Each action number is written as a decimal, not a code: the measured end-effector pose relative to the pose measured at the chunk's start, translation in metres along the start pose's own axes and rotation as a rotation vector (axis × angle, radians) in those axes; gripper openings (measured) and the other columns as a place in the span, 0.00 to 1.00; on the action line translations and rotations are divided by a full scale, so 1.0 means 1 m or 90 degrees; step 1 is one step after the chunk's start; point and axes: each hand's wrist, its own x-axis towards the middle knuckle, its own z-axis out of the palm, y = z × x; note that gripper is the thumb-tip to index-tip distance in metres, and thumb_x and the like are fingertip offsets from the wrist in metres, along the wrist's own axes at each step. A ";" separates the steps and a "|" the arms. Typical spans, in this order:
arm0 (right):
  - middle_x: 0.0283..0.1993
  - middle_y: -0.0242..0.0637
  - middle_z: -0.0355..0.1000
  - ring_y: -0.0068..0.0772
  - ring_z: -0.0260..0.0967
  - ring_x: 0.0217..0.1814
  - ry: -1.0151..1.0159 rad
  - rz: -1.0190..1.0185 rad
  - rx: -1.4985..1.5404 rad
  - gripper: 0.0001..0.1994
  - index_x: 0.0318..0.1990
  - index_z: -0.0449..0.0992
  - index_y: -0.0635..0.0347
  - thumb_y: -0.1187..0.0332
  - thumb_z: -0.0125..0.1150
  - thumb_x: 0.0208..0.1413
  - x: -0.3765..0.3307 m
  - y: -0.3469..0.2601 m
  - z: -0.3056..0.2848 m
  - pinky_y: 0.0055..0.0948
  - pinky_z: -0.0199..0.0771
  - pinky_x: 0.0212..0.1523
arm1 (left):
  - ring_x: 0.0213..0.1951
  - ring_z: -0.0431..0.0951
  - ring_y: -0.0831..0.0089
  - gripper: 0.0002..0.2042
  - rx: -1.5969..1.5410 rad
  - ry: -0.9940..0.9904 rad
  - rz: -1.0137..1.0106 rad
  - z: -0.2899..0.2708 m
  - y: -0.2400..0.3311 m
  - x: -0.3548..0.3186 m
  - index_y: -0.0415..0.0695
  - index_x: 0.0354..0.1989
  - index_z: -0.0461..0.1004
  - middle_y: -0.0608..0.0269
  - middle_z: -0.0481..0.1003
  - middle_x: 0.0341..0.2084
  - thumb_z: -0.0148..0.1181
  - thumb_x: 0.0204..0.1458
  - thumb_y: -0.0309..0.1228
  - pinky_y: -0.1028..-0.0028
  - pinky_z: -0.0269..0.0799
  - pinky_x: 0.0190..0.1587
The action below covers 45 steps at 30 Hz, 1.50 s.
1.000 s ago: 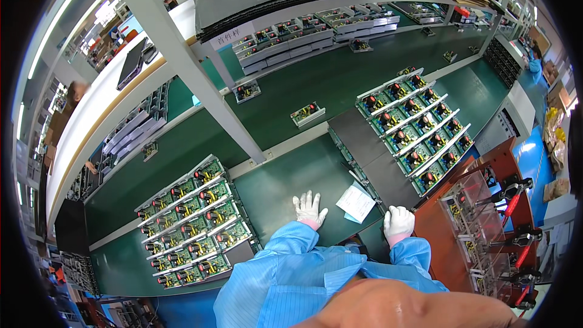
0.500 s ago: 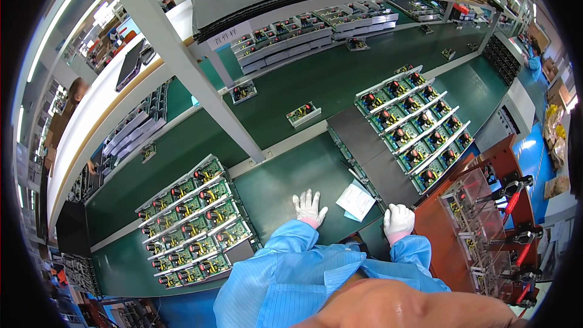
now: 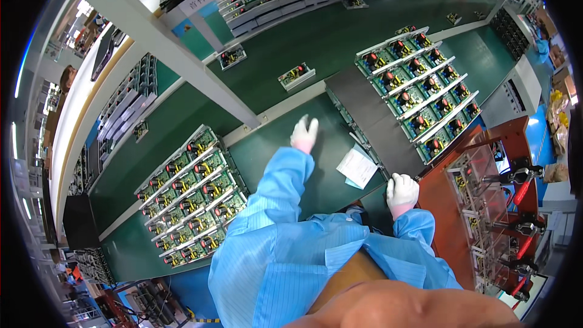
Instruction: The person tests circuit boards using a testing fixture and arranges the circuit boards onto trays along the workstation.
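though the left hand (image 3: 304, 132) has its fingers parted over the bench (image 3: 267, 143), we see nothing held; the right hand (image 3: 402, 191) rests curled beside the dark sheet (image 3: 376, 123), its grip unclear to us. beyond, one circuit board (image 3: 296, 76) lies on the belt (image 3: 340, 51), apparently spaced for access.

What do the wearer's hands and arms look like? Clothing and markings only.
Left hand and right hand: matching plain white, close-fitting gloves. Arms: loose, long light-blue fabric sleeves, part of a light-blue jacket with fine darker stripes. No cables or printed markings visible on either arm.
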 end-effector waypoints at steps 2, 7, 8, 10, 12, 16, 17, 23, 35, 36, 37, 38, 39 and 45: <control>0.31 0.37 0.66 0.39 0.64 0.31 0.011 0.002 0.009 0.09 0.34 0.72 0.56 0.69 0.57 0.42 0.007 -0.004 0.002 0.32 0.62 0.36 | 0.46 0.71 0.54 0.30 -0.228 -0.046 -0.150 0.002 -0.006 0.046 0.39 0.51 0.64 0.52 0.71 0.44 0.46 0.51 0.54 0.61 0.68 0.42; 0.31 0.37 0.67 0.39 0.65 0.31 -0.062 0.066 0.017 0.08 0.32 0.72 0.56 0.69 0.56 0.42 0.006 -0.003 -0.006 0.31 0.62 0.36 | 0.53 0.65 0.47 0.38 -0.605 -0.110 -0.405 0.018 0.013 0.119 0.38 0.58 0.56 0.41 0.59 0.55 0.49 0.48 0.57 0.55 0.67 0.47; 0.31 0.37 0.67 0.39 0.65 0.31 -0.080 0.072 0.037 0.08 0.32 0.72 0.57 0.68 0.56 0.43 0.008 -0.004 -0.009 0.31 0.61 0.36 | 0.53 0.64 0.44 0.39 -0.647 -0.129 -0.390 0.019 0.000 0.132 0.38 0.59 0.54 0.38 0.57 0.56 0.49 0.48 0.59 0.52 0.67 0.46; 0.31 0.37 0.67 0.39 0.65 0.31 -0.093 0.079 0.054 0.08 0.32 0.72 0.57 0.68 0.56 0.43 0.012 -0.003 -0.014 0.31 0.61 0.36 | 0.53 0.63 0.41 0.41 -0.691 -0.152 -0.369 0.027 -0.016 0.152 0.38 0.59 0.52 0.36 0.54 0.57 0.48 0.47 0.60 0.49 0.67 0.46; 0.31 0.37 0.68 0.40 0.65 0.31 -0.137 0.094 0.075 0.07 0.32 0.72 0.57 0.68 0.56 0.43 0.016 -0.003 -0.016 0.31 0.62 0.37 | 0.53 0.63 0.43 0.39 -0.702 -0.060 -0.506 0.036 -0.019 0.169 0.37 0.58 0.55 0.38 0.58 0.55 0.46 0.48 0.60 0.51 0.69 0.43; 0.33 0.38 0.68 0.40 0.66 0.33 -0.266 0.129 0.061 0.10 0.35 0.72 0.58 0.67 0.57 0.44 0.027 0.001 -0.025 0.31 0.63 0.39 | 0.51 0.66 0.44 0.38 -0.747 -0.058 -0.538 0.045 -0.022 0.186 0.38 0.57 0.57 0.40 0.61 0.53 0.45 0.49 0.60 0.52 0.69 0.41; 0.33 0.38 0.69 0.40 0.66 0.34 -0.310 0.139 0.057 0.10 0.35 0.72 0.59 0.67 0.57 0.44 0.030 0.001 -0.029 0.31 0.64 0.39 | 0.50 0.67 0.45 0.38 -0.763 -0.055 -0.551 0.047 -0.025 0.188 0.38 0.57 0.58 0.40 0.62 0.53 0.44 0.49 0.60 0.52 0.70 0.41; 0.38 0.38 0.70 0.37 0.67 0.38 -0.406 0.040 0.428 0.15 0.41 0.72 0.61 0.69 0.58 0.42 0.159 -0.023 -0.121 0.30 0.67 0.42 | 0.40 0.74 0.52 0.30 -0.713 -0.046 -0.567 0.070 -0.050 0.212 0.40 0.53 0.63 0.45 0.70 0.45 0.43 0.52 0.55 0.61 0.72 0.32; 0.50 0.43 0.66 0.36 0.64 0.45 0.481 -0.109 0.833 0.20 0.54 0.65 0.53 0.60 0.50 0.53 0.254 0.059 -0.198 0.32 0.65 0.47 | 0.21 0.66 0.71 0.13 -0.755 -0.044 -0.451 0.011 -0.013 0.157 0.44 0.41 0.68 0.57 0.71 0.29 0.44 0.55 0.39 0.75 0.57 0.14; 0.50 0.43 0.66 0.36 0.64 0.46 0.480 -0.118 0.821 0.21 0.54 0.65 0.53 0.60 0.51 0.52 0.251 0.084 -0.201 0.32 0.65 0.48 | 0.21 0.64 0.72 0.13 -0.793 -0.122 -0.413 0.002 -0.007 0.141 0.44 0.41 0.68 0.58 0.70 0.28 0.45 0.55 0.39 0.75 0.57 0.14; 0.50 0.43 0.66 0.37 0.64 0.46 0.484 -0.130 0.816 0.21 0.54 0.65 0.54 0.60 0.51 0.52 0.253 0.108 -0.200 0.33 0.65 0.48 | 0.21 0.63 0.72 0.13 -0.825 -0.194 -0.367 -0.008 -0.005 0.128 0.45 0.41 0.68 0.59 0.70 0.26 0.46 0.54 0.40 0.75 0.57 0.15; 0.50 0.43 0.66 0.37 0.64 0.46 0.479 -0.148 0.828 0.21 0.54 0.65 0.54 0.60 0.51 0.52 0.259 0.104 -0.191 0.33 0.64 0.48 | 0.21 0.63 0.72 0.14 -0.831 -0.197 -0.389 -0.018 -0.016 0.118 0.44 0.42 0.68 0.59 0.69 0.27 0.46 0.54 0.41 0.75 0.58 0.15; 0.50 0.44 0.66 0.37 0.64 0.46 0.475 -0.163 0.828 0.21 0.54 0.65 0.54 0.60 0.51 0.52 0.258 0.095 -0.189 0.33 0.64 0.48 | 0.21 0.63 0.71 0.15 -0.839 -0.212 -0.415 -0.024 -0.028 0.106 0.44 0.42 0.67 0.60 0.69 0.27 0.47 0.54 0.41 0.75 0.59 0.15; 0.50 0.44 0.65 0.39 0.63 0.47 0.468 -0.225 0.759 0.22 0.54 0.65 0.55 0.59 0.52 0.51 0.260 0.117 -0.191 0.35 0.63 0.50 | 0.27 0.72 0.60 0.21 -0.671 -0.162 -0.462 -0.020 -0.061 0.019 0.36 0.43 0.67 0.44 0.71 0.30 0.49 0.53 0.43 0.68 0.70 0.20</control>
